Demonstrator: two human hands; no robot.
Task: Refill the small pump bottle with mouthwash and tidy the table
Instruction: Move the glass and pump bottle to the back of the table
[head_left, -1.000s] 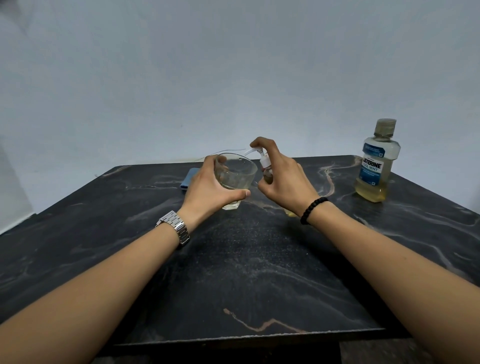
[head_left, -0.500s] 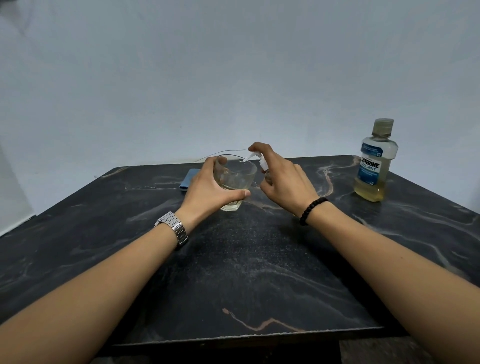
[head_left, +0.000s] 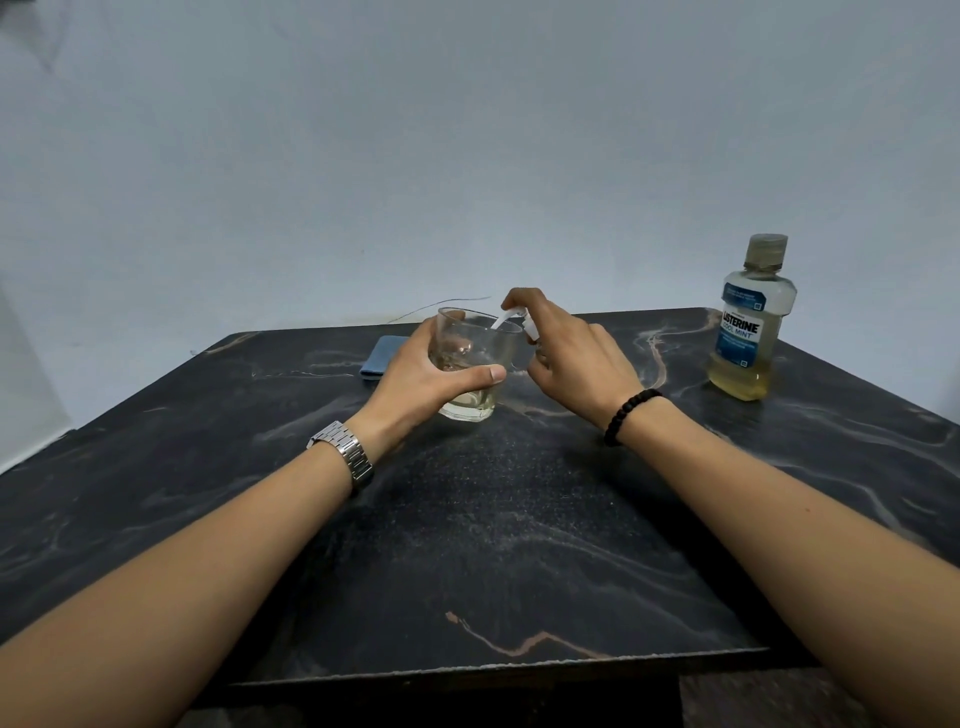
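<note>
My left hand (head_left: 423, 376) is wrapped around a clear glass (head_left: 475, 358) that stands on the dark marble table (head_left: 467, 545) with a little pale liquid at its bottom. My right hand (head_left: 576, 358) grips the small pump bottle (head_left: 530, 325), mostly hidden behind my fingers. Its white nozzle points over the glass rim and my index finger rests on the pump head. The mouthwash bottle (head_left: 748, 322), capped and partly full of yellow liquid, stands upright at the far right of the table.
A folded blue cloth (head_left: 382, 356) lies behind my left hand near the back edge. A thin wire (head_left: 447, 302) runs along the wall behind the glass. The table's front edge is close to me.
My right index finger has pressed lower on the pump head and the nozzle now dips over the glass rim. My left hand and the glass have stayed put.
</note>
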